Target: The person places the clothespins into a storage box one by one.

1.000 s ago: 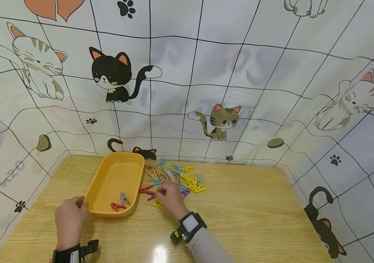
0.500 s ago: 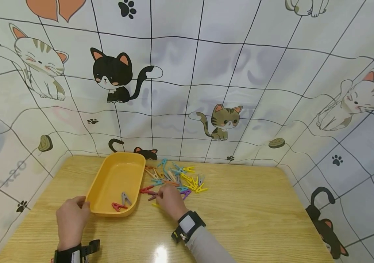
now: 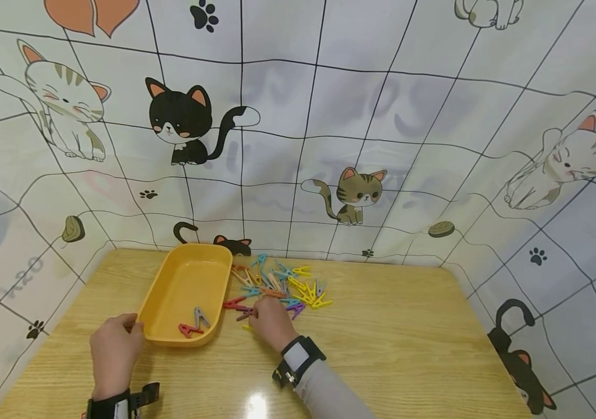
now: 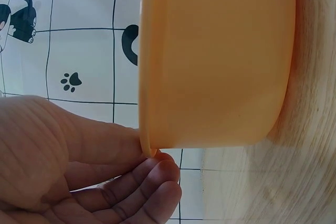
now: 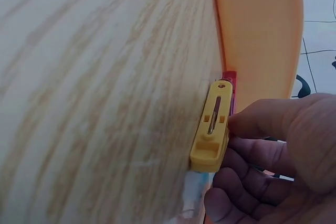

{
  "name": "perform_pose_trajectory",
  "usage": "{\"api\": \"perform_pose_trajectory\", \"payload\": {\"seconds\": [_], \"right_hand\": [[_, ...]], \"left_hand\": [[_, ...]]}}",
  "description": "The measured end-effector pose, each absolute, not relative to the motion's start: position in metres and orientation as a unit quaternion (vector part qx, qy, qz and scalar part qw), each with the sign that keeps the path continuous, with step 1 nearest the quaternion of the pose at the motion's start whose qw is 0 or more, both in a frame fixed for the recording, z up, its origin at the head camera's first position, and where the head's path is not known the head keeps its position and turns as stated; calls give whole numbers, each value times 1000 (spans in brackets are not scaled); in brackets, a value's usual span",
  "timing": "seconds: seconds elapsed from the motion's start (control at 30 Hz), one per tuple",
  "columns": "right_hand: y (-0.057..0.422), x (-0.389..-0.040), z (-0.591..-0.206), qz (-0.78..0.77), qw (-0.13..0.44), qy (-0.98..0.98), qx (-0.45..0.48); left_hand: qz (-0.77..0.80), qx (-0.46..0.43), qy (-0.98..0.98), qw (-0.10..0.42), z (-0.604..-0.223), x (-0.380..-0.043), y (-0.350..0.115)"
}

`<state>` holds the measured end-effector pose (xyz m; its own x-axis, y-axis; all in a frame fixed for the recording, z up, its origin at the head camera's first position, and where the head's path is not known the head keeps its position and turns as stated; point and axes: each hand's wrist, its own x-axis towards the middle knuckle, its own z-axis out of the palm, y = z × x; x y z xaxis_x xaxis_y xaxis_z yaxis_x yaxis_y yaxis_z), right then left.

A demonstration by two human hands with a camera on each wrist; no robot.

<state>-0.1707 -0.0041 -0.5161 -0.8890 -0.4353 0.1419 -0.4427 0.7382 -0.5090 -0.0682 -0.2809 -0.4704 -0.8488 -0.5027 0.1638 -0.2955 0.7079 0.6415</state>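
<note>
My left hand point(image 3: 116, 352) pinches the near left edge of a yellow plastic basin point(image 3: 146, 297), thumb on one side of the rim and fingers on the other in the left wrist view. Inside the basin lie a red clothespin point(image 3: 189, 330) and a grey clothespin point(image 3: 200, 318). My right hand point(image 3: 272, 323) is low at the near side of a clothespin pile, fingers bent. A yellow clothespin point(image 5: 212, 127) is right at its thumb and fingertips in the right wrist view, hiding the tips; I cannot tell if they grip it. A maroon clothespin point(image 3: 244, 314) lies beside the thumb.
Right of the basin spreads the loose pile, with blue clothespins point(image 3: 260, 261), yellow ones, an orange clothespin point(image 3: 272, 292) and a purple clothespin point(image 3: 296, 309). All lie on a wooden table point(image 3: 381, 343). A cat-print cloth point(image 3: 277, 116) hangs behind and beside the table.
My right hand has shifted slightly toward me, uncovering the orange clothespin and covering most of the near yellow one. My left hand stays at the basin's rim.
</note>
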Motion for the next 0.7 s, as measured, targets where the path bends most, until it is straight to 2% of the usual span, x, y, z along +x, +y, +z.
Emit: {"api": "perform_pose_trajectory", "payload": {"seconds": [0.33,0.57,0.7], "right_hand": [[-3,-168,-506,334,3,-911,243],[-13,-168,-490,395,35,-880,262],[-22,-165,-485,442,46,-852,277]], "left_hand": [[-316,230,-907,157,-469,-70,-280],[-313,230,-909,153,-468,-70,-280],[-308,219,-910,169,-469,-68,-280]]}}
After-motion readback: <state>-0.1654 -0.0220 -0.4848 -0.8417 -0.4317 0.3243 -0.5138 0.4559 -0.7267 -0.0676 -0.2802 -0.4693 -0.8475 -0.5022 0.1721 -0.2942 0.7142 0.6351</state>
